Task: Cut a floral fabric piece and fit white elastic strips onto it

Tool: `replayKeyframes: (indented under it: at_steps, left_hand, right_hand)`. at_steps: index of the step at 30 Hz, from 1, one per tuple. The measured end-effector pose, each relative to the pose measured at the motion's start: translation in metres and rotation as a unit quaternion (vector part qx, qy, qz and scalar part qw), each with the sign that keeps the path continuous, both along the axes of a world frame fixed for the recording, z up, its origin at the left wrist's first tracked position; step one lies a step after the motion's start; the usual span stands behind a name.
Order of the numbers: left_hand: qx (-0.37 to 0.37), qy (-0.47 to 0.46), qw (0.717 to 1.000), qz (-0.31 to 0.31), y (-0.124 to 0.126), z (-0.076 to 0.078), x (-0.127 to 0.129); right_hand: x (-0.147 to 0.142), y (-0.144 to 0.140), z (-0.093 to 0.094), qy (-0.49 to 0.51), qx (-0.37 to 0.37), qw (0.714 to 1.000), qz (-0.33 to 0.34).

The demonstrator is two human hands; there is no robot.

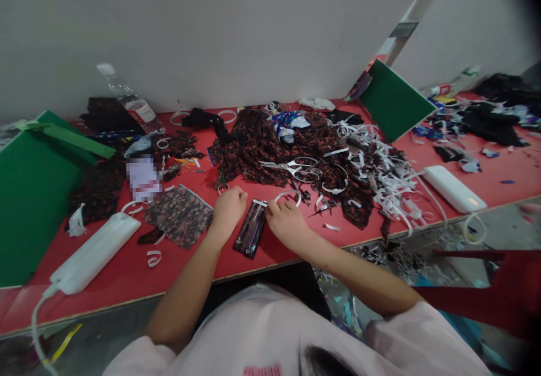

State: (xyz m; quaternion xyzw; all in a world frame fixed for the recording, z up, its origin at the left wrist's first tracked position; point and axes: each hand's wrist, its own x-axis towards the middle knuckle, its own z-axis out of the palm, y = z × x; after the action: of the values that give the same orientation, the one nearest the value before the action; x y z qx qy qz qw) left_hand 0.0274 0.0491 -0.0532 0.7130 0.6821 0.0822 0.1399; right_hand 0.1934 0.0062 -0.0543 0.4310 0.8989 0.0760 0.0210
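Note:
My left hand [229, 209] is closed, its fingers curled inward just left of a dark, shiny flat case [250, 229]. What it holds, if anything, is hidden. On the other side of the case, my right hand [287, 221] pinches a narrow white strip [295, 194], which curls up behind the fingers. A short end of white strip crosses the top of the case. Beyond both hands, scissors [291, 167] with metal blades rest on crumpled dark floral fabric [253, 145]. A flat floral fabric piece [180, 215] lies left of my left hand.
A white elongated device [95, 255] with a cable is at left, another [454, 189] at right. Green boards [395, 100] lean at both sides. A plastic bottle [137, 105] tilts near the wall. White strip scraps [393, 187] heap on the red table [190, 269], whose front edge is close.

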Motion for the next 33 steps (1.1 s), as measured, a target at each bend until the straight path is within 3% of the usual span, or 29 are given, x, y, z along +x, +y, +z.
replayKeyframes:
  at_steps: [8, 13, 18, 24, 27, 33]
  left_hand:
    - [-0.031, -0.024, 0.998, -0.054, 0.003, 0.011, 0.021]
    - [-0.123, -0.096, 0.986, -0.058, 0.018, 0.015, 0.019]
    - [-0.274, -0.197, 0.938, -0.081, 0.031, 0.016, 0.021]
    - [-0.406, -0.229, 0.880, -0.092, 0.048, 0.023, 0.030]
    - [-0.419, -0.249, 0.868, -0.094, 0.048, 0.027, 0.029]
    - [-0.357, -0.354, 0.858, -0.101, 0.030, 0.029, 0.021]
  right_hand:
    - [0.002, -0.004, -0.005, 0.026, -0.020, 0.999, -0.009]
    - [0.007, -0.008, -0.008, 0.033, -0.018, 0.999, -0.014]
    - [0.013, -0.011, -0.008, 0.042, -0.002, 0.998, -0.036]
    - [0.022, -0.010, -0.001, 0.069, -0.031, 0.997, -0.029]
    - [0.028, -0.007, 0.002, 0.115, -0.047, 0.992, -0.025]
    - [0.034, 0.006, 0.011, 0.239, -0.064, 0.963, -0.108]
